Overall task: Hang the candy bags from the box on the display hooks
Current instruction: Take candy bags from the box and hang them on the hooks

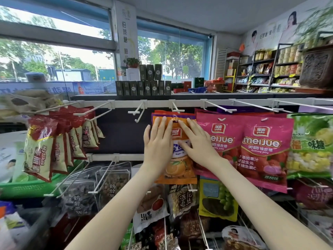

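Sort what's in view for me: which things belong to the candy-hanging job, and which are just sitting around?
Job: orange candy bag, pressed under the flat left hand and right hand; the hook at its top; the bare hook to its left.

Just there: pink gummy bags, green bag, red snack bags, dark boxes on the counter.

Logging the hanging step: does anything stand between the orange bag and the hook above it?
Nothing visible does. The left hand and right hand press flat on the orange bag, whose hang hole sits just under the hook tip. The pink bags hang clear to its right.
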The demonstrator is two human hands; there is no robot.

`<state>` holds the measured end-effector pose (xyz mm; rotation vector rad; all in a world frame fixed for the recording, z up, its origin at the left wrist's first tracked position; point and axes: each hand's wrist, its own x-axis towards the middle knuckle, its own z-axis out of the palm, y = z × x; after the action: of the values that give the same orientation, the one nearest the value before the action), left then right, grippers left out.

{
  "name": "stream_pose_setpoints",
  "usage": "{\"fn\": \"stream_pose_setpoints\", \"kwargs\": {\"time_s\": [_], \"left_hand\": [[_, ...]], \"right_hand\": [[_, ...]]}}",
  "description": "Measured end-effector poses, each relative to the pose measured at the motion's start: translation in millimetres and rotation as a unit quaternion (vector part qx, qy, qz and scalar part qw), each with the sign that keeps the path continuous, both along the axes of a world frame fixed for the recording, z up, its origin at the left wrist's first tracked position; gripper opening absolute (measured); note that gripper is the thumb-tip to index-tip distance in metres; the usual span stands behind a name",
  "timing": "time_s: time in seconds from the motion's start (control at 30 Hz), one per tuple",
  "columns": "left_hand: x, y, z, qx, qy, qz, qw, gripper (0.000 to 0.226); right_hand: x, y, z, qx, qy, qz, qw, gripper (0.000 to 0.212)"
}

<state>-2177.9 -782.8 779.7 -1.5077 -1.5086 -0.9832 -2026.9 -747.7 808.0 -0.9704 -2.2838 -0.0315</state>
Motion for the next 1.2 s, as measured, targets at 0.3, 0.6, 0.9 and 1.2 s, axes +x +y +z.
{"fn": "stream_pose_setpoints", "kwargs": {"time_s": [0.3,0.6,0.9,1.2], "left_hand": [[25.5,-26.2,-25.0,-0.035,-0.019,-0.061,0.997,0.06],[154.1,-25.0,-92.3,-0.136,0.052,-0.279,0.949,0.039],[355.9,-22.8,-181.2,-0.436,0.11,-0.394,0.802,0.034],[591.6,-38.7,-295.9,-0.591,0.179,-0.434,0.656,0.041]], "right_hand": [[17.4,-28.2,-30.4,0.062,0.054,-0.028,0.996,0.054],[155.2,-70.4,-115.2,-0.025,0.061,-0.15,0.986,0.042],[372.6,-121.5,-211.6,-0.259,0.076,-0.379,0.885,0.042],[603.9,-191.8,-348.3,-0.417,0.145,-0.499,0.746,0.036]]}}
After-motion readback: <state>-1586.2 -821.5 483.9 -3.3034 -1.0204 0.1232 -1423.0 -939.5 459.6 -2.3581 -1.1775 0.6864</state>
